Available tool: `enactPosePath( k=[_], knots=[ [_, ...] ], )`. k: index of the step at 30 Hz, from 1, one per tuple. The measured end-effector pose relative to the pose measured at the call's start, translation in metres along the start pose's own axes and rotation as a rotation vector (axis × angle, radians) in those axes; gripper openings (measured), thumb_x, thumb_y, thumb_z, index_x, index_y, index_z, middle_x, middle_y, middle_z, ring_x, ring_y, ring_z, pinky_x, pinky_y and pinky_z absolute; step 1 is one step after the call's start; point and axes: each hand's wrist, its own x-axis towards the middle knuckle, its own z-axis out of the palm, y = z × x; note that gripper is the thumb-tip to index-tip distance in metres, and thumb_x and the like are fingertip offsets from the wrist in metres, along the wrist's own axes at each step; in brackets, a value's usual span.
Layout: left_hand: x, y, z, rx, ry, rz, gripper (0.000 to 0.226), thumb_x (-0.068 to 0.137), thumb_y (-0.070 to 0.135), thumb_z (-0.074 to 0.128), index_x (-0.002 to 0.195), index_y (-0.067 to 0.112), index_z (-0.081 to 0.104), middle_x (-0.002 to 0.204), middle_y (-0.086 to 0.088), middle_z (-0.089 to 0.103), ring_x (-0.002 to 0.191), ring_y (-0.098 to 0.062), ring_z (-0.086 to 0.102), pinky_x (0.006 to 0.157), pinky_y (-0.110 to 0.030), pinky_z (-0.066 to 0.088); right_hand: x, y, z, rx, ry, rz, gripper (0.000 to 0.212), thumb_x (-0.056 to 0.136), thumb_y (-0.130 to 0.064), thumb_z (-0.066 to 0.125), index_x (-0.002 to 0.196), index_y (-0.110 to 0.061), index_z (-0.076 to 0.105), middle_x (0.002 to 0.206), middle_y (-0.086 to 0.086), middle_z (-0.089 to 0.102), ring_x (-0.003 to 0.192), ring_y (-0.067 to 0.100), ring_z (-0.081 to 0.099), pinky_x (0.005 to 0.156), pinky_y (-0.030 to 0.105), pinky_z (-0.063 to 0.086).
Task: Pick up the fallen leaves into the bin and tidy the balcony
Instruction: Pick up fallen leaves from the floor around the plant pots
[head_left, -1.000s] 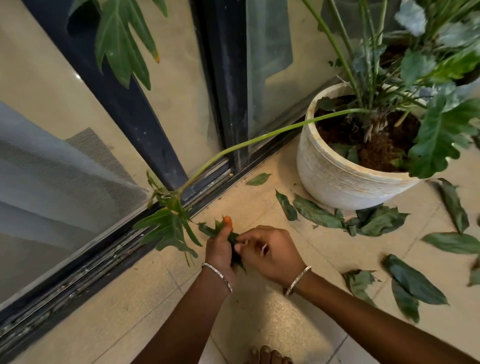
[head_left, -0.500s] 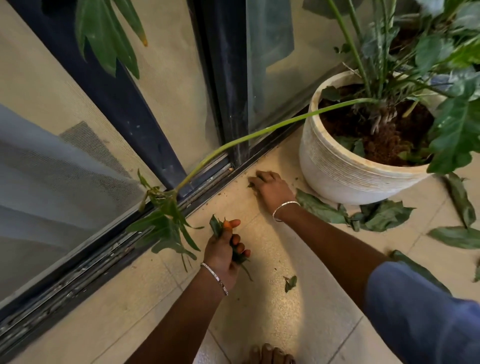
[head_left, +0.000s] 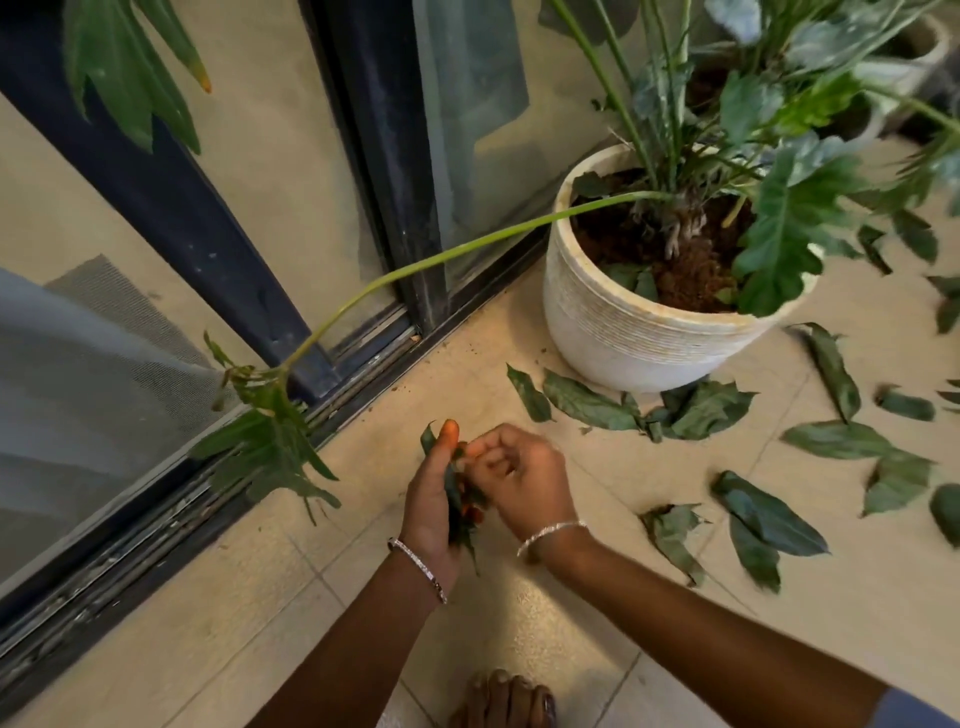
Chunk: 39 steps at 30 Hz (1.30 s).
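- A beige tiled balcony floor (head_left: 571, 649) fills the lower half of the view.
- A dark-framed sliding glass door (head_left: 374, 156) runs from 8 o'clock up to 12 o'clock.
- A white ribbed pot (head_left: 623, 332) at 2 o'clock holds a leafy plant (head_left: 779, 223).
- Dark green fallen leaves (head_left: 587, 402), limp and curled, lie scattered on the floor from the pot's base out to 3 and 4 o'clock.
- At centre, the left hand (head_left: 431, 499) has its grip closed round a bunch of leaves (head_left: 454, 488), thumb upright.
- The right hand (head_left: 524, 478) is just beside it at 3 o'clock, fingers curled and tips against the bunch. Whether its grip pinches a leaf cannot be told.
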Motion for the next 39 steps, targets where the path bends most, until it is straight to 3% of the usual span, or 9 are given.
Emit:
enactPosePath(
  k=[3, 6, 9, 14, 18, 23, 31, 34, 39],
  knots=[
    [0.008, -0.006, 0.003, 0.112, 0.192, -0.005, 0.053, 0.086, 0.053, 0.064, 0.095, 0.002, 0.073, 0.095, -0.021, 0.072, 0.09, -0.035, 0.071, 0.087, -0.049, 0.056, -0.023, 0.002, -0.001, 0.069, -0.112, -0.04, 0.011, 0.081, -0.014, 0.067, 0.086, -0.016, 0.077, 0.077, -0.005, 0.074, 0.071, 0.009, 0.068, 0.07, 0.028, 0.057],
    [0.013, -0.01, 0.004, 0.188, 0.314, 0.041, 0.046, 0.098, 0.046, 0.051, 0.081, 0.006, 0.066, 0.076, -0.013, 0.068, 0.071, -0.028, 0.065, 0.072, -0.041, 0.057, -0.017, 0.011, -0.017, 0.081, -0.035, 0.037, 0.014, 0.084, -0.015, 0.064, 0.087, -0.015, 0.078, 0.08, -0.003, 0.075, 0.075, 0.016, 0.069, 0.075, 0.039, 0.058],
    [0.01, -0.009, 0.007, 0.087, 0.233, 0.078, 0.035, 0.104, 0.033, 0.044, 0.081, 0.012, 0.059, 0.062, -0.004, 0.052, 0.058, -0.02, 0.056, 0.057, -0.032, 0.049, 0.011, 0.034, -0.042, -0.292, 0.07, -0.045, 0.019, 0.086, -0.013, 0.063, 0.099, -0.02, 0.075, 0.099, -0.006, 0.073, 0.088, 0.01, 0.065, 0.084, 0.037, 0.055],
    [0.007, -0.008, 0.011, 0.065, 0.169, 0.093, 0.03, 0.104, 0.029, 0.044, 0.093, 0.012, 0.065, 0.058, 0.002, 0.041, 0.048, -0.012, 0.039, 0.048, -0.027, 0.046, 0.059, 0.059, -0.058, -0.843, -0.253, -0.149, 0.049, 0.089, -0.021, 0.06, 0.137, -0.026, 0.055, 0.157, 0.009, 0.031, 0.138, 0.033, 0.034, 0.111, 0.039, 0.03],
    [0.005, -0.009, 0.004, 0.124, 0.202, 0.091, 0.031, 0.101, 0.035, 0.05, 0.091, 0.013, 0.069, 0.06, 0.003, 0.037, 0.048, -0.011, 0.033, 0.046, -0.026, 0.038, 0.061, 0.066, -0.046, -1.086, -0.241, -0.209, 0.051, 0.094, -0.017, 0.053, 0.144, -0.015, 0.045, 0.155, 0.015, 0.032, 0.134, 0.039, 0.035, 0.106, 0.045, 0.037],
    [0.002, -0.01, -0.008, 0.1, 0.195, 0.013, 0.032, 0.091, 0.047, 0.061, 0.09, 0.016, 0.069, 0.06, 0.004, 0.036, 0.048, -0.01, 0.034, 0.044, -0.026, 0.037, 0.046, 0.076, -0.046, -0.952, -0.053, -0.299, 0.018, 0.09, -0.005, 0.058, 0.101, -0.006, 0.073, 0.102, 0.012, 0.067, 0.097, 0.031, 0.06, 0.078, 0.035, 0.049],
    [-0.005, -0.02, -0.008, 0.084, 0.143, -0.079, 0.05, 0.083, 0.056, 0.066, 0.104, 0.011, 0.066, 0.057, 0.004, 0.035, 0.045, -0.011, 0.033, 0.046, -0.025, 0.034, 0.009, 0.052, -0.059, -0.369, 0.147, -0.043, 0.012, 0.077, -0.005, 0.078, 0.087, -0.011, 0.079, 0.083, 0.0, 0.075, 0.068, 0.007, 0.066, 0.071, 0.021, 0.055],
    [-0.009, -0.019, -0.005, 0.106, 0.054, -0.08, 0.05, 0.082, 0.061, 0.065, 0.095, 0.013, 0.068, 0.057, 0.002, 0.045, 0.045, -0.011, 0.04, 0.048, -0.025, 0.037, -0.015, 0.014, -0.048, -0.039, -0.003, -0.048, 0.014, 0.077, -0.002, 0.079, 0.088, -0.011, 0.079, 0.084, -0.002, 0.075, 0.071, 0.007, 0.07, 0.07, 0.021, 0.057],
    [-0.01, -0.017, 0.003, 0.054, 0.005, -0.159, 0.038, 0.097, 0.043, 0.054, 0.084, 0.01, 0.067, 0.078, -0.012, 0.071, 0.069, -0.024, 0.069, 0.064, -0.033, 0.054, -0.044, 0.005, -0.033, -0.021, -0.253, -0.172, 0.015, 0.077, -0.005, 0.078, 0.09, -0.013, 0.079, 0.087, -0.002, 0.074, 0.078, 0.014, 0.071, 0.076, 0.034, 0.06]
  ],
)
